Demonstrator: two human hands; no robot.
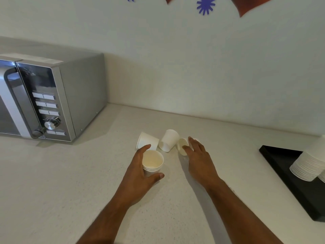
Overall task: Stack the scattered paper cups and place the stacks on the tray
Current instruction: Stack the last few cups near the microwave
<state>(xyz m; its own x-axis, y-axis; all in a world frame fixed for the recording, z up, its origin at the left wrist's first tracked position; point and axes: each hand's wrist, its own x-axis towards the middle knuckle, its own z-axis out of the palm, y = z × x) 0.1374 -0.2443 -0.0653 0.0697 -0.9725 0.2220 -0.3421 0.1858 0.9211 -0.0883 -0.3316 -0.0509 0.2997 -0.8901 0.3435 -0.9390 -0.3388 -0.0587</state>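
White paper everywhere on a pale speckled counter [70, 173], seen from the head camera looking down.

Left hand [139, 171] wrapped around a short stack of cups [152, 162], thumb curled across the near side, fingers round the far side; stack upright, mouth open to the camera, several nested rims visible below the top one.

Just beyond that stack, three loose cups lying on their sides. Leftmost cup [146, 140] tipped with its mouth toward the left, nearly touching the held stack. Middle cup [169, 140] tilted with its mouth toward the camera, just beside the first. Right cup [182, 146] also on its side, mouth facing left.

Right hand [197, 154] reaching over that right cup, thumb against its rim, fingers extended past its far side; grasp looks to be forming, though cannot tell whether closed firmly.

Off at the right edge, a black tray [277, 159] on the counter, carrying a tall stack of cups [309, 166] laid at a slant, with part of another stack just beside it at the frame edge.

At the left, a silver microwave [52, 95] against the wall, well apart from the cups. High on the wall, a purple starburst decoration [205, 4] and reddish-brown shapes.
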